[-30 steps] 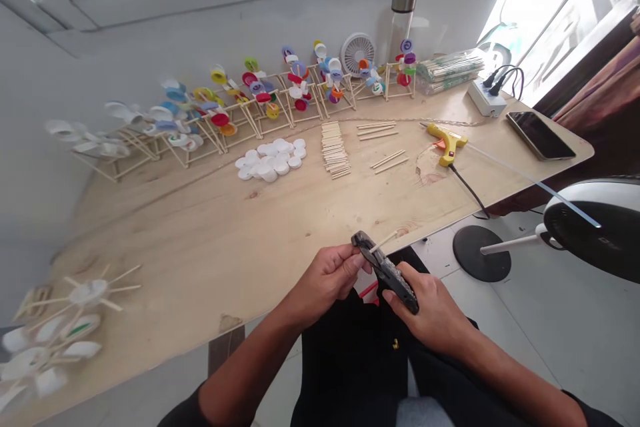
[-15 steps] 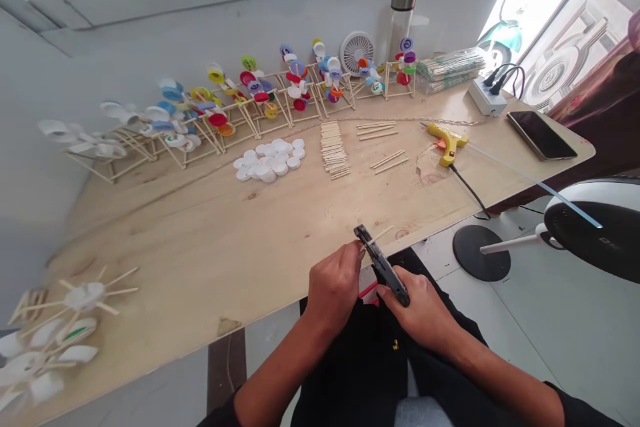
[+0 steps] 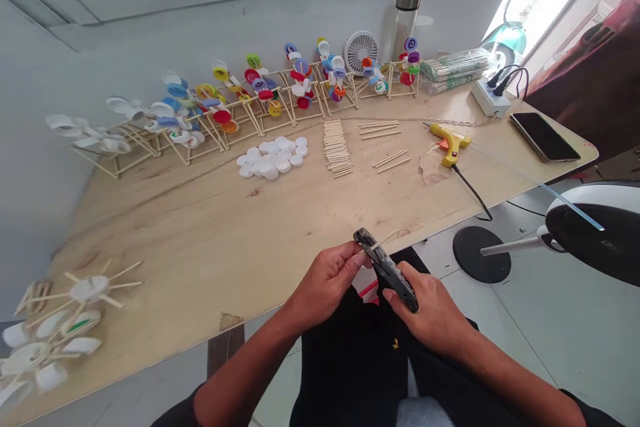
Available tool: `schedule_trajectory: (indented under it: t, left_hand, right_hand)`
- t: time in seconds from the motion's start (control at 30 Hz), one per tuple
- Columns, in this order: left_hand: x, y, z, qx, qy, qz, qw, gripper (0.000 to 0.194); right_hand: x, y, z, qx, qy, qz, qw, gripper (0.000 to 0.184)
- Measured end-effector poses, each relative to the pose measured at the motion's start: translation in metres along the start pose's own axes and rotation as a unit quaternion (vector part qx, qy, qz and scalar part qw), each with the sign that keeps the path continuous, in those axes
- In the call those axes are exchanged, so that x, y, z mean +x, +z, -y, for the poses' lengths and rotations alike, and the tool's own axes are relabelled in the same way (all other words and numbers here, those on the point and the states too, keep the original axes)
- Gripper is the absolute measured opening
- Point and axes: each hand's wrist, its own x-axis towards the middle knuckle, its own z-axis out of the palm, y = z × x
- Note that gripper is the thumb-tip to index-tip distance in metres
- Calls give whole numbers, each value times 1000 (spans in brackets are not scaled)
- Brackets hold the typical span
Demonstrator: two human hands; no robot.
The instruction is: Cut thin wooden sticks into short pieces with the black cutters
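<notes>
My right hand point(image 3: 435, 307) is closed around a long black hand tool point(image 3: 393, 273) with a rough grey edge; its exact kind is unclear. Between the fingertips of my left hand point(image 3: 330, 277) is pinched a thin wooden stick point(image 3: 385, 238). The stick lies across the tool near its far end and pokes out on the right side. Both hands are over my lap at the table's front edge. Beyond them on the table are a row of cut sticks point(image 3: 337, 150), a few separate sticks point(image 3: 393, 160) and a cluster of white bottle caps point(image 3: 270, 160).
A yellow glue gun point(image 3: 450, 142), a phone point(image 3: 544, 137) and a power strip point(image 3: 489, 99) occupy the right side. Stick frames with coloured cap wheels point(image 3: 260, 90) line the wall. Stick-and-cap wheels point(image 3: 90, 289) lie front left. A black-and-white fan point(image 3: 595, 233) stands beside the table.
My left hand has turned, its thumb now showing along the stick. The tool has shifted slightly toward me and right. The whole view has moved a little.
</notes>
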Motion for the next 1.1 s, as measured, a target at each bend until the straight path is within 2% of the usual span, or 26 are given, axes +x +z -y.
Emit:
schedule_trajectory:
  t: [0.1, 0.2, 0.37, 0.53, 0.8, 0.93, 1.1]
  left_hand:
    - [2, -2, 3, -74, -36, 34, 996, 39]
    - [4, -4, 3, -86, -37, 41, 995, 37]
    - [8, -5, 0, -6, 28, -3, 1000, 31]
    - [11, -7, -1, 96, 81, -46, 991, 28]
    - [12, -6, 2, 237, 96, -75, 964, 26]
    - [14, -5, 6, 310, 115, -97, 939, 25]
    - [15, 1, 21, 428, 139, -139, 882, 22]
  right_hand:
    - [0, -1, 1, 1, -7, -4, 1000, 7]
    - [1, -1, 1, -2, 1, 1, 1000, 7]
    - [6, -1, 1, -8, 9, 5, 1000, 5]
    - [13, 0, 4, -10, 7, 2, 1000, 10]
    - [15, 5, 9, 12, 10, -6, 1000, 11]
    - [15, 9, 8, 39, 12, -11, 999, 10]
    - [15, 16, 4, 79, 38, 0, 996, 11]
